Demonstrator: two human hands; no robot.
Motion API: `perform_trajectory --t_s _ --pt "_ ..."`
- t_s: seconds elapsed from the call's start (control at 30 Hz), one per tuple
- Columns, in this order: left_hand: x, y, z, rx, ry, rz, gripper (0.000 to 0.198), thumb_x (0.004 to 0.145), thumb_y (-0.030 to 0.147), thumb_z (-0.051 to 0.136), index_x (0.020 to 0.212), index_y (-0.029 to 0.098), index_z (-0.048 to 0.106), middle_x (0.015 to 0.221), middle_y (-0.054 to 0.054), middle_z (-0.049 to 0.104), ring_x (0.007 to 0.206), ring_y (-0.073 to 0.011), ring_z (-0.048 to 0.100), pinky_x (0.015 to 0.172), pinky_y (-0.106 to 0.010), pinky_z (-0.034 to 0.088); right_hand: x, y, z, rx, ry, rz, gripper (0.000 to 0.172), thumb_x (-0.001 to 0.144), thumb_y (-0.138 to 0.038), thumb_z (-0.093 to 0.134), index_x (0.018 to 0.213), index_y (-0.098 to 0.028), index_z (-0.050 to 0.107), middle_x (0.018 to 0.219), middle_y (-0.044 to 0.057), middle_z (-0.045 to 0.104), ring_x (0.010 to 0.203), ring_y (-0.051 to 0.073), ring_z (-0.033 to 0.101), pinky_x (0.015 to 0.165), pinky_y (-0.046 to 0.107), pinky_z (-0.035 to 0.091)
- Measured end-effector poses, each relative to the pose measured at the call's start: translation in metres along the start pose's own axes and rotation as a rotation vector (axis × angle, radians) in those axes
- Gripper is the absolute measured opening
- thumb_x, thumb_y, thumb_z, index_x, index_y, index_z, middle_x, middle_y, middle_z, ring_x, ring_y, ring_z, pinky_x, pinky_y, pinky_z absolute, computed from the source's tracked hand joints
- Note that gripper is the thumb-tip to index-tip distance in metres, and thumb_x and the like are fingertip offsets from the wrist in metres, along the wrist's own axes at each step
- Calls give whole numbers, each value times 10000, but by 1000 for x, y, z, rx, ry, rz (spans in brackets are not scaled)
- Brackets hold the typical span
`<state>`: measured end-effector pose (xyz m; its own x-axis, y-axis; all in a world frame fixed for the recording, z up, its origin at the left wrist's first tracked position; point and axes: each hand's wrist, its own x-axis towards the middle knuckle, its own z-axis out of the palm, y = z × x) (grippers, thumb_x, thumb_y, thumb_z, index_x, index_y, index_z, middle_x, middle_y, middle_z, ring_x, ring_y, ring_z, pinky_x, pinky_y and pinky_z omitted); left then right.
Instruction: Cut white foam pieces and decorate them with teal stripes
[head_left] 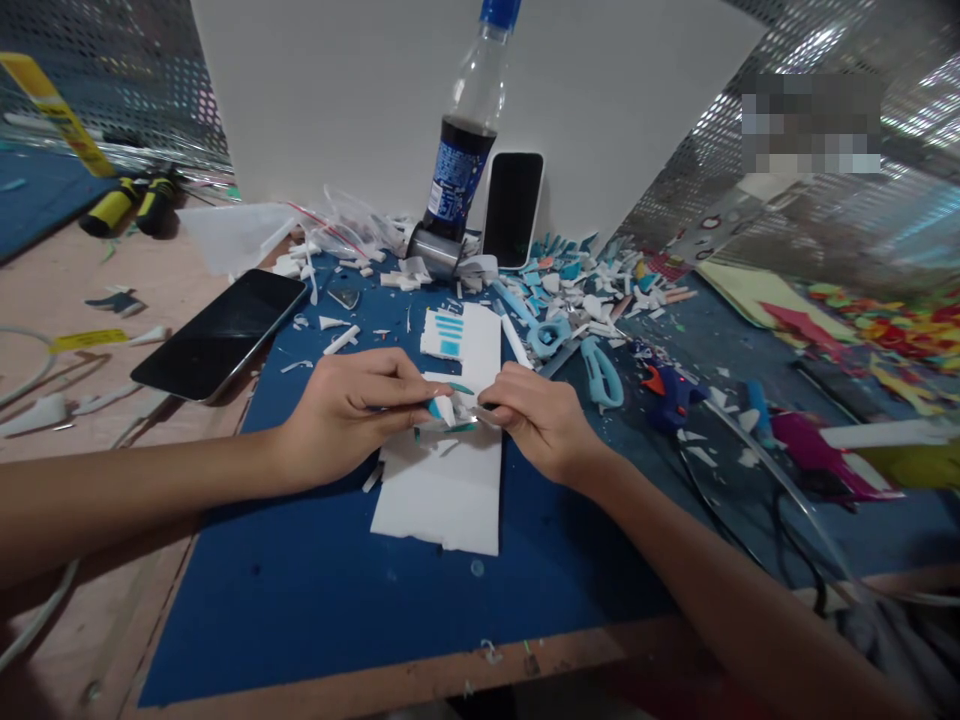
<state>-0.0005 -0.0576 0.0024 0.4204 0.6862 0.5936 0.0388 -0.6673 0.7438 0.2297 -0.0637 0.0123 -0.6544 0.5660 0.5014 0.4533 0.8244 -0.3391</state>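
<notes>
My left hand (360, 405) is closed in a pinch on a small white and teal piece (445, 408), held above a white foam board strip (450, 500). Facing it, my right hand (544, 418) has its thumb and fingers pressed together on a thin metallic tool (486, 413), whose kind I cannot make out. The tool's tip reaches the piece. Just beyond my hands, a smaller white card with blue stripes (444, 333) lies over the strip's upper left part.
A blue mat (315, 590) lies underneath. White and blue scraps (585, 285) heap around a cola bottle (461, 165) and an upright phone (514, 210). Another phone (221, 335) lies at left. Light-blue scissors (602, 372) and a glue gun (673, 395) with a cord are right.
</notes>
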Motion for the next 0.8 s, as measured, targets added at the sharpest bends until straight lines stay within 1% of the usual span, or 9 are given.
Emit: perform_trajectory --t_s 0.17,0.37,0.47,0.63,0.73,0.8 --pt "-2 0 0 56 -16 56 300 825 72 634 1039 257 735 724 -45 642 622 -118 614 531 -197 480 0 -1 4 34 19 7 401 1007 -381 283 782 -160 531 632 17 474 594 134 404 567 260 338" --pt "-4 -2 2 73 -30 100 309 818 14 619 1049 189 726 740 -44 623 627 -103 597 545 -190 483 2 -4 8 42 42 -4 395 1007 -385 279 785 -168 523 640 16 482 592 134 409 561 267 336" --pt "-4 -2 4 94 -21 103 310 811 10 629 1041 193 728 729 -39 633 625 -103 602 547 -189 487 2 -5 10 31 61 -6 385 1007 -382 285 778 -175 515 631 10 467 583 131 394 550 267 330" --pt "-3 0 4 107 -13 87 264 817 68 650 1012 222 741 717 -40 672 630 -114 629 550 -189 508 2 -8 11 -1 102 -12 368 1010 -370 284 780 -182 501 619 6 444 570 133 371 548 277 323" --pt "-3 0 2 87 -6 49 202 822 149 670 984 236 752 734 -44 696 638 -129 653 550 -200 528 3 -8 11 -6 117 -16 360 1008 -366 286 803 -176 512 620 6 438 571 133 369 549 278 319" --pt "-3 1 1 73 -3 20 193 822 161 668 976 237 756 759 -48 710 650 -138 666 553 -207 535 2 -7 11 -5 124 -16 360 1005 -371 295 810 -172 523 625 9 443 577 134 375 554 280 319"
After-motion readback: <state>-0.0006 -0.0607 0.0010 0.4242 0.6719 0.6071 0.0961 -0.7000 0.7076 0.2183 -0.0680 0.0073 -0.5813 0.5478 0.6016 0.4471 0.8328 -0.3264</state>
